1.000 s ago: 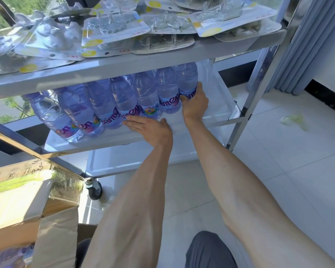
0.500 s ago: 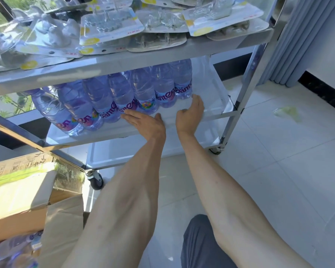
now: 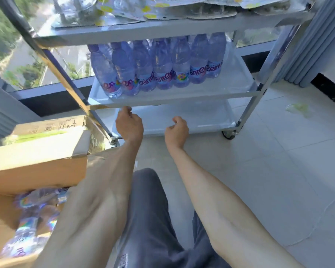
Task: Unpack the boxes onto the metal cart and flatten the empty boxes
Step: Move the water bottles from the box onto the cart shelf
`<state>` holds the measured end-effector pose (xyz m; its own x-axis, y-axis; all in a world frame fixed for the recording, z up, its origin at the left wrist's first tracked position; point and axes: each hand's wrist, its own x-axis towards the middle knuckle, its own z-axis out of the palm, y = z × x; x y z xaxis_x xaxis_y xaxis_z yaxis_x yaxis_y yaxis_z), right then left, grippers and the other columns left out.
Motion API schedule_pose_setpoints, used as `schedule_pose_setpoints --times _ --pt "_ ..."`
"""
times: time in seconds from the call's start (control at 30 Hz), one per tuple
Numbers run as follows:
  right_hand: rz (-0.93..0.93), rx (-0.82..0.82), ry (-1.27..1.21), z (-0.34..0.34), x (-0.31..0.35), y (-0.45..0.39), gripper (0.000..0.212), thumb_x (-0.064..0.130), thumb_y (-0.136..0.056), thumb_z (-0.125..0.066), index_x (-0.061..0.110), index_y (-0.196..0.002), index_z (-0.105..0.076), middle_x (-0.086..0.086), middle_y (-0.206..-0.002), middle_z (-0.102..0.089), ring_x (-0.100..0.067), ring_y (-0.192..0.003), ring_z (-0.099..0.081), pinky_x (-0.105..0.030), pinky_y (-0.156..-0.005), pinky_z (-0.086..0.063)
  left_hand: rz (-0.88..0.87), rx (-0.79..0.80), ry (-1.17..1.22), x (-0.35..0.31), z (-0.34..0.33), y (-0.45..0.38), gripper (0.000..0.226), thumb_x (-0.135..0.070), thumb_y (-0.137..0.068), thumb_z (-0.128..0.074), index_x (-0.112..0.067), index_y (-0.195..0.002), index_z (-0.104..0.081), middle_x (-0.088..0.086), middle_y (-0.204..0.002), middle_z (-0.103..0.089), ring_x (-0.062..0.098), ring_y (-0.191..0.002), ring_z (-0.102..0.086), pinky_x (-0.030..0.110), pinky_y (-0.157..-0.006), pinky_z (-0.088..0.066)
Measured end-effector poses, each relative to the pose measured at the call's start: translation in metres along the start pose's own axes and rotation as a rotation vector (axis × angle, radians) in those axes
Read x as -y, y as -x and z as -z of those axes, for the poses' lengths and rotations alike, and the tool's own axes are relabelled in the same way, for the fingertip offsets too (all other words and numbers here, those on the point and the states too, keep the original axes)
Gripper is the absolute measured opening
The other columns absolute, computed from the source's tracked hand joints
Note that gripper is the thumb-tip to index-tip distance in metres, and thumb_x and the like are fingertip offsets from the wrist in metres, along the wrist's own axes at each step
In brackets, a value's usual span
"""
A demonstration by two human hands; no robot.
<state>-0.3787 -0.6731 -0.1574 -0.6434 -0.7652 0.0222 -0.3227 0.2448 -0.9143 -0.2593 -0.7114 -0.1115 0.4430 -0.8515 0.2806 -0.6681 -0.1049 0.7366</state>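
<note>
Both hands, left hand (image 3: 129, 122) and right hand (image 3: 177, 127), hang loosely curled, holding nothing, near the cart (image 3: 182, 98) below its bottles (image 3: 159, 66).

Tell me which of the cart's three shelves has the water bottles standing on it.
The middle shelf: a row of water bottles stands upright along it. The top shelf carries flat blister packs instead, and no bottles show on the bottom shelf.
</note>
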Motion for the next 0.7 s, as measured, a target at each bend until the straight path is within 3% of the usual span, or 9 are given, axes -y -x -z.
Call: schedule_pose_setpoints --times 0.17,0.33,0.43,0.5,0.6,0.7 --pt "0.094 0.176 -0.012 -0.060 0.040 0.065 0.030 -0.009 -0.077 -0.051 0.002 -0.099 -0.067 -0.015 -0.092 -0.070 -0.034 -0.089 -0.063 -0.032 -0.075 -0.042 0.070 -0.163 -0.005 0.083 0.076 -0.023 0.029 -0.006 -0.090 -0.046 -0.008 -0.112 -0.066 0.014 -0.104 -0.069 0.032 -0.097 -0.062 0.031 -0.076 -0.041" --pt "0.273 0.490 -0.010 -0.112 0.084 0.139 0.024 0.002 -0.084 -0.052 0.010 -0.098 -0.069 -0.005 -0.089 -0.072 -0.019 -0.083 -0.064 -0.023 -0.072 -0.050 0.367 -0.356 0.021 0.192 0.129 -0.024 0.037 -0.003 -0.083 -0.040 -0.010 -0.113 -0.061 0.018 -0.105 -0.067 0.037 -0.103 -0.057 0.037 -0.083 -0.039" --pt "0.336 0.653 0.091 -0.150 0.089 0.184 0.028 0.004 -0.083 -0.053 0.011 -0.104 -0.070 -0.008 -0.097 -0.073 -0.026 -0.092 -0.067 -0.035 -0.081 -0.054 0.536 -0.269 -0.060 0.262 0.152 -0.015 0.031 0.002 -0.083 -0.047 -0.002 -0.109 -0.063 0.025 -0.106 -0.066 0.039 -0.107 -0.058 0.038 -0.090 -0.037" --pt "0.346 0.736 0.228 -0.170 0.087 0.206 0.032 0.003 -0.082 -0.053 0.010 -0.109 -0.069 -0.012 -0.101 -0.072 -0.029 -0.096 -0.066 -0.032 -0.081 -0.051 0.739 -0.185 -0.080 0.301 0.159 -0.008 0.029 -0.002 -0.084 -0.055 0.000 -0.112 -0.063 0.025 -0.114 -0.066 0.039 -0.114 -0.057 0.036 -0.095 -0.038" --pt "0.368 0.765 0.387 -0.189 0.088 0.225 0.023 0.004 -0.080 -0.055 0.005 -0.101 -0.065 -0.018 -0.096 -0.069 -0.035 -0.092 -0.064 -0.032 -0.072 -0.045 1.008 -0.072 -0.107 0.337 0.158 0.005 0.037 -0.010 -0.087 -0.062 0.003 -0.121 -0.061 0.025 -0.124 -0.062 0.038 -0.122 -0.054 0.038 -0.100 -0.041" --pt "0.447 0.943 0.567 -0.205 0.087 0.240 0.030 0.009 -0.084 -0.056 0.009 -0.113 -0.063 -0.016 -0.109 -0.067 -0.033 -0.105 -0.063 -0.033 -0.083 -0.049 1.126 0.052 -0.131 0.357 0.153 0.017 0.042 -0.012 -0.087 -0.062 0.004 -0.126 -0.058 0.023 -0.128 -0.060 0.037 -0.124 -0.054 0.038 -0.100 -0.042"
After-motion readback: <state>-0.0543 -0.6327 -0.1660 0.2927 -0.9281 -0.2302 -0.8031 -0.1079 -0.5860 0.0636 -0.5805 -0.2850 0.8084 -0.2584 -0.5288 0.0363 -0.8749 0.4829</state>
